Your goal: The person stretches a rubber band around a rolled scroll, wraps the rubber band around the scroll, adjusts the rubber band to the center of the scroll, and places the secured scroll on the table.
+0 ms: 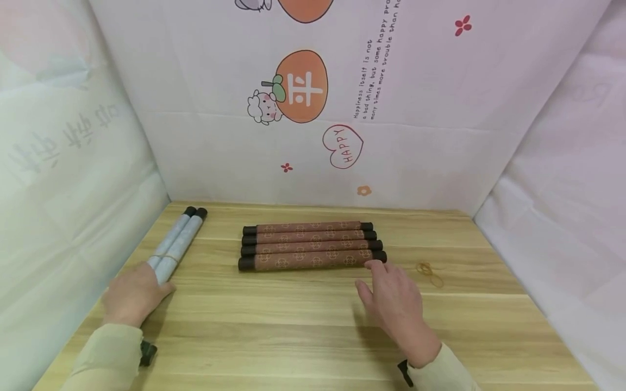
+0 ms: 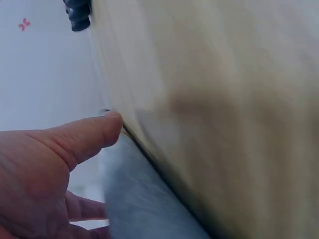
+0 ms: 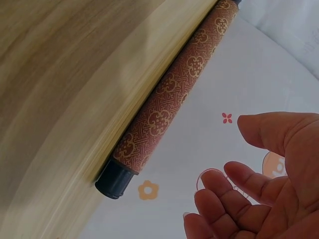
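Note:
Two pale blue rolled scrolls (image 1: 182, 239) with black end caps lie side by side at the left of the table, a thin band around them. My left hand (image 1: 134, 293) is over their near end, its thumb spread to the right; in the left wrist view the hand (image 2: 45, 169) is beside the blurred pale roll (image 2: 139, 194). Several brown patterned scrolls (image 1: 313, 259) with black ends form a row at the centre. Just in front of their right end hovers my right hand (image 1: 396, 301), fingers loosely bent around nothing. The right wrist view shows that hand (image 3: 269, 189) apart from a brown scroll (image 3: 169, 94).
Thin tan rubber bands (image 1: 425, 269) lie on the wooden table (image 1: 274, 336), right of the brown scrolls. White printed cloth (image 1: 415, 163) rises behind the table, and more cloth stands along both sides.

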### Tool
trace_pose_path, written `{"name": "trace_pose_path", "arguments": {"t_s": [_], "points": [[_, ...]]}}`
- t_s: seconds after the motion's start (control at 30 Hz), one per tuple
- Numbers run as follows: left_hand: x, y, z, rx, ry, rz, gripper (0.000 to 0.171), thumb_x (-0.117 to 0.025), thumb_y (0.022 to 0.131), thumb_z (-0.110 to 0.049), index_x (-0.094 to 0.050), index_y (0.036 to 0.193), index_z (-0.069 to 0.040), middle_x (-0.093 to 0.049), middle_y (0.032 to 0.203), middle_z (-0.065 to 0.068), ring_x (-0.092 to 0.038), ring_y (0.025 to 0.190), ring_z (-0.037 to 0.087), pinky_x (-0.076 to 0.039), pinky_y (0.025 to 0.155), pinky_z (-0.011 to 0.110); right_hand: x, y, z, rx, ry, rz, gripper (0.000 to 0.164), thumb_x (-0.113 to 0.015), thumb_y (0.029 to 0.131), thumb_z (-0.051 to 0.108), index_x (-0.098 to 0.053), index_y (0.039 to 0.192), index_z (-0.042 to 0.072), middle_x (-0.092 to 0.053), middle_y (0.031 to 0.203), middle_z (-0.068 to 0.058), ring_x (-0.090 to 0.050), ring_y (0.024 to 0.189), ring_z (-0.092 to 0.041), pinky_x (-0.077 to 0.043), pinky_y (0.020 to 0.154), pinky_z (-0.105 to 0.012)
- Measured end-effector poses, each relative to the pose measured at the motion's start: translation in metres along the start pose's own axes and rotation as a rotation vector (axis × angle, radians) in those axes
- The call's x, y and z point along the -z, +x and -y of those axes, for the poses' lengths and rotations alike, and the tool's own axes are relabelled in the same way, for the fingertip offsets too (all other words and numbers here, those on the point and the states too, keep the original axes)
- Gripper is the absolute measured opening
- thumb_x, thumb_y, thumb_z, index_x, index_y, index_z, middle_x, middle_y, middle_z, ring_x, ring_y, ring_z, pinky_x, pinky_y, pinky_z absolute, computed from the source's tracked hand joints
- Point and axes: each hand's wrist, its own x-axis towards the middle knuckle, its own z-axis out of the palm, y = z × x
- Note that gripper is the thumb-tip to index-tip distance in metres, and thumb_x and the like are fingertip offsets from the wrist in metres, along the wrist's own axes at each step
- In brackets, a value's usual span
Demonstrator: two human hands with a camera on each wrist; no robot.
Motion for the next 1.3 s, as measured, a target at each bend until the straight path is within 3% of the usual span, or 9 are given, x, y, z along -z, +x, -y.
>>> {"name": "trace_pose_path", "arguments": {"t_s": [0.1,0.17,0.27,0.4,0.6,0.7,0.83,1.1,1.3], "points": [[-0.001,0.002,-0.013,-0.071,0.021,-0.085,0.071,-0.073,0.090,-0.046,-0.053,0.114,0.018,-0.062,0.089,0.033,-0.062,0.072,0.042,-0.049,0.054,0.053,0.001,0.004,-0.004,-0.019,-0.005,0.033,0.044,-0.077,0.092,0.036,-0.070,0.125,0.008,-0.065,0.080,-0.008,-0.058,0.067,-0.022,-0.042,0.050,-0.032],[-0.002,0.003,-0.026,-0.138,0.035,-0.155,0.071,-0.072,0.091,-0.043,-0.053,0.120,0.019,-0.064,0.093,0.036,-0.064,0.074,0.047,-0.051,0.056,0.056,0.001,0.006,-0.006,-0.045,-0.006,0.063,0.045,-0.076,0.092,0.036,-0.069,0.126,0.008,-0.068,0.086,-0.010,-0.059,0.069,-0.023,-0.043,0.050,-0.033],[-0.003,0.002,-0.049,-0.248,0.042,-0.264,0.070,-0.074,0.092,-0.040,-0.055,0.129,0.018,-0.065,0.109,0.040,-0.065,0.090,0.056,-0.053,0.068,0.064,0.001,0.011,-0.012,-0.073,-0.005,0.094,0.047,-0.075,0.093,0.036,-0.068,0.128,0.006,-0.072,0.100,-0.016,-0.065,0.078,-0.028,-0.049,0.052,-0.036],[-0.004,0.002,-0.082,-0.353,0.045,-0.349,0.074,-0.076,0.092,-0.039,-0.054,0.139,0.013,-0.063,0.125,0.039,-0.064,0.105,0.057,-0.052,0.083,0.069,0.001,0.016,-0.022,-0.096,-0.003,0.121,0.050,-0.073,0.094,0.036,-0.066,0.131,0.003,-0.073,0.114,-0.022,-0.069,0.093,-0.038,-0.056,0.057,-0.045],[-0.007,-0.006,-0.134,-0.465,0.082,-0.383,0.070,-0.079,0.092,-0.039,-0.058,0.139,0.009,-0.067,0.126,0.032,-0.067,0.107,0.051,-0.055,0.089,0.062,-0.002,0.025,-0.040,-0.138,-0.030,0.204,0.055,-0.069,0.097,0.037,-0.061,0.138,0.001,-0.070,0.119,-0.026,-0.068,0.099,-0.044,-0.058,0.064,-0.053],[-0.010,-0.010,-0.157,-0.498,0.081,-0.378,0.071,-0.079,0.092,-0.041,-0.058,0.141,0.006,-0.067,0.127,0.029,-0.066,0.111,0.047,-0.054,0.093,0.060,-0.002,0.029,-0.050,-0.161,-0.047,0.248,0.058,-0.068,0.097,0.037,-0.059,0.140,0.001,-0.070,0.116,-0.028,-0.069,0.093,-0.044,-0.058,0.061,-0.054],[-0.017,-0.012,-0.182,-0.540,0.065,-0.346,0.072,-0.077,0.093,-0.043,-0.056,0.145,0.002,-0.066,0.132,0.026,-0.063,0.120,0.045,-0.049,0.102,0.060,-0.003,0.034,-0.063,-0.210,-0.041,0.323,0.061,-0.063,0.098,0.036,-0.053,0.146,0.000,-0.066,0.122,-0.033,-0.068,0.097,-0.049,-0.058,0.064,-0.058],[-0.035,-0.012,-0.216,-0.642,0.087,-0.386,0.068,-0.080,0.090,-0.044,-0.062,0.139,-0.001,-0.070,0.127,0.021,-0.066,0.118,0.040,-0.049,0.104,0.056,-0.006,0.044,-0.091,-0.273,-0.032,0.420,0.065,-0.061,0.098,0.030,-0.045,0.152,-0.003,-0.064,0.123,-0.036,-0.068,0.088,-0.042,-0.059,0.066,-0.053],[-0.045,-0.014,-0.233,-0.650,0.089,-0.350,0.069,-0.080,0.090,-0.046,-0.061,0.141,-0.004,-0.069,0.128,0.020,-0.065,0.119,0.040,-0.049,0.106,0.056,-0.009,0.049,-0.109,-0.309,-0.038,0.465,0.065,-0.061,0.097,0.026,-0.044,0.153,-0.002,-0.062,0.128,-0.038,-0.067,0.101,-0.051,-0.058,0.074,-0.060]]}}
